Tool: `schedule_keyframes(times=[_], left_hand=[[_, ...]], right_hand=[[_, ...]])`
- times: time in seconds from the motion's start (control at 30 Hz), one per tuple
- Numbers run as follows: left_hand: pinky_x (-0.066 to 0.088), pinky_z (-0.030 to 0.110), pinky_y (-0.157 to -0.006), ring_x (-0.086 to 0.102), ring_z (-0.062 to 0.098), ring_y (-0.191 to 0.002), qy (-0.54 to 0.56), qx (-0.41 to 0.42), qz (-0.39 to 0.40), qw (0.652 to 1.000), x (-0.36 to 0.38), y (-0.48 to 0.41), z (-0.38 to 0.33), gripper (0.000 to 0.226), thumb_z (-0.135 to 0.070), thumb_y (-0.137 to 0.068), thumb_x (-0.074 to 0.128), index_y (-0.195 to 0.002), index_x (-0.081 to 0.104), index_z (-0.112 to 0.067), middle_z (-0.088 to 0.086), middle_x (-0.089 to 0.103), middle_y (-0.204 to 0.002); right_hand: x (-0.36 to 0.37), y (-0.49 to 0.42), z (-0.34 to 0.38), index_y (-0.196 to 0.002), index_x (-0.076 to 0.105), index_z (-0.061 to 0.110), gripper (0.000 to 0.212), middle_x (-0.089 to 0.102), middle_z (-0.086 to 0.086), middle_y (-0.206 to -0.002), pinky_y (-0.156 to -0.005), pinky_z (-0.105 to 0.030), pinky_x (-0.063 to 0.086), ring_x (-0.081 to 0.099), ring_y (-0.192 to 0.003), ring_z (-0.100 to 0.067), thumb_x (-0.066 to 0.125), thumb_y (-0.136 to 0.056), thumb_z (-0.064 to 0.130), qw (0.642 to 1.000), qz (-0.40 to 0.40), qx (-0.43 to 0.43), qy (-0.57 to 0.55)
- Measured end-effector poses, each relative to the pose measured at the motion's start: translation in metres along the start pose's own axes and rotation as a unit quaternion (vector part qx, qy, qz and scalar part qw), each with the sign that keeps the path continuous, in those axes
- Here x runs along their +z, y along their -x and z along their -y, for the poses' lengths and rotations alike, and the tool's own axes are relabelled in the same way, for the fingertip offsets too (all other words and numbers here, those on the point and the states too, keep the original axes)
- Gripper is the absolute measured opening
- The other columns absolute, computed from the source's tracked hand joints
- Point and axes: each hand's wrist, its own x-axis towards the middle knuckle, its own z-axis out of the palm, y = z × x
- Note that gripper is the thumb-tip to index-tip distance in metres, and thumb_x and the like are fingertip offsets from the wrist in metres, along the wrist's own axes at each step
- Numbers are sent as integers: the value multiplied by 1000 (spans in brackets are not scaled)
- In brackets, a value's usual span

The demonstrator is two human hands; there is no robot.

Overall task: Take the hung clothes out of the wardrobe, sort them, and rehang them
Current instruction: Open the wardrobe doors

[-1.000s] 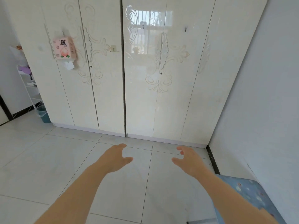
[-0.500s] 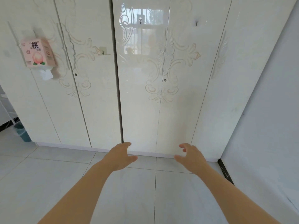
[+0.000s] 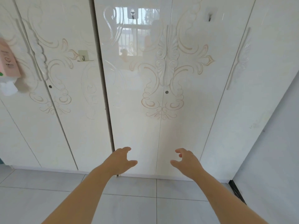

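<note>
Left hand (image 3: 120,160) and right hand (image 3: 186,160): both empty, fingers loosely curled, held apart at lower centre of the frame and touching nothing. They hang in front of the foot of the wardrobe (image 3: 191,120), which fills the upper frame with all doors closed.

The clothes are not in view; presumably behind the doors.

Handling, by judgement: the door faces are glossy and stiff, likely slippery to a flat palm. The proper hold appears to be the pair of carved handles (image 3: 161,62) flanking the centre seam, above the keyhole (image 3: 167,92) – well above where the hands now are. The garments, once reached, should be soft and light, best lifted by their hangers.

Writing: a pink pack (image 3: 8,62) at the left edge bears dark marks – cut off and unreadable. An adhesive hook (image 3: 133,13) at top centre carries no label.
</note>
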Motion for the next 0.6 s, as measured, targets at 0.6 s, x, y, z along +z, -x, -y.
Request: schedule_keyframes(times=[0.6], left_hand=[[32, 30, -105, 36, 17, -131, -17, 69, 17, 997, -71, -284, -26, 66, -44, -89, 53, -144, 23, -24, 1, 34, -144]], right_hand=[[-24, -258, 35, -135, 39, 21, 55, 45, -6, -131, -95, -30, 42, 47, -118, -19, 58, -85, 36, 998, -34, 44, 9]])
